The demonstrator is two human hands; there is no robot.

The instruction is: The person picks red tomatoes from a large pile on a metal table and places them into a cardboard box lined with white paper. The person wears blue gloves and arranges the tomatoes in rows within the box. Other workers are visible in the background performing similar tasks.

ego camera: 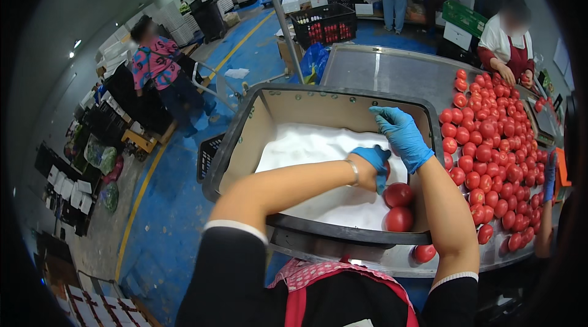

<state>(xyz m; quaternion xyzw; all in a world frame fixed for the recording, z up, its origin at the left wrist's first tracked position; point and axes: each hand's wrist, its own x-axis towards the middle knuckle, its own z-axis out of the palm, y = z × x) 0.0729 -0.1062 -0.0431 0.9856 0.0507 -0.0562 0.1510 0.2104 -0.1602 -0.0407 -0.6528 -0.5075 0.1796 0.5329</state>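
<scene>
A deep black-rimmed crate (223, 161) with beige inner walls stands before me, its bottom covered by a white liner sheet (308, 147). My left hand (374, 164), in a blue glove, reaches down inside near the right wall. Its fingers curl around a tomato, of which only a red sliver shows. Two tomatoes, one (398, 195) beside the hand and one (398, 219) nearer me, lie in the crate's near right corner. Above the right part of the crate is my right hand (402, 136), also blue-gloved, fingers apart and no object visible in it.
Many loose tomatoes (484, 154) cover the metal table (353, 67) right of the crate; one tomato (423, 253) lies near its front edge. Co-workers stand across the table and at far left. A gloved hand (550, 175) of another person shows at right. A metal pole (287, 28) rises behind the crate.
</scene>
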